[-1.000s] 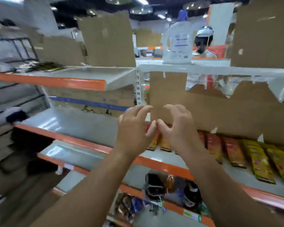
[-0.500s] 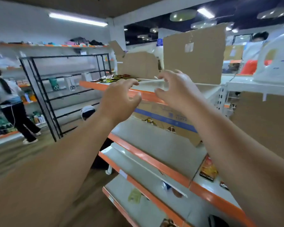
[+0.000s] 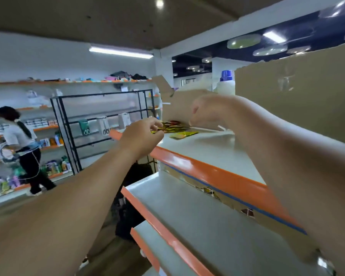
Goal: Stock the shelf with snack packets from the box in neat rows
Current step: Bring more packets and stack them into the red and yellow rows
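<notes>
Left hand [image 3: 141,136] up at top shelf [image 3: 207,148], fingers pinching edge of snack packets [image 3: 175,126]. Packets heaped at shelf's far end, against cardboard box [image 3: 179,105]. Right hand [image 3: 206,113] curled just beside heap; blurred, can't tell if grasping.

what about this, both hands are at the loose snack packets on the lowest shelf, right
Not the lowest. The head view shows the left hand and right hand at the loose snack packets on the uppermost shelf, with two shelves below it.
</notes>
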The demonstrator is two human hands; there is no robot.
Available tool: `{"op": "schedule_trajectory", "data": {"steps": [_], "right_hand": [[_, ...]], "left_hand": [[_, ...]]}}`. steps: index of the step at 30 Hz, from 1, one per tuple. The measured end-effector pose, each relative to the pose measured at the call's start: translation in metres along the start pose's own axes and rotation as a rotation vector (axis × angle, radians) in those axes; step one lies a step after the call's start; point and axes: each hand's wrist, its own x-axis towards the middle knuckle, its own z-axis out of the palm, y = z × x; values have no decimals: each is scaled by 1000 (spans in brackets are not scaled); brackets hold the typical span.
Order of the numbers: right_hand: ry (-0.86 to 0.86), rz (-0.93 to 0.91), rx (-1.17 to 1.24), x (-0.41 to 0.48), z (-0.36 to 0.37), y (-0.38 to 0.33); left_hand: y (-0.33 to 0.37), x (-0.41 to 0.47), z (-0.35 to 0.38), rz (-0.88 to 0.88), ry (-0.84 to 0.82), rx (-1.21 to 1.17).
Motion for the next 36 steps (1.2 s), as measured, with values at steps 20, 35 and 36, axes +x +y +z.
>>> {"op": "schedule_trajectory", "data": {"steps": [20,35,36], "right_hand": [[-339,217,-216,203,61,-27],[-368,301,-126,237,105,-28],[-316,319,-98,235,101,-29]], "left_hand": [[-106,233,106,380,-193,74],[-105,306,141,630,-459,285],[-106,306,140,627,-461,270]]}}
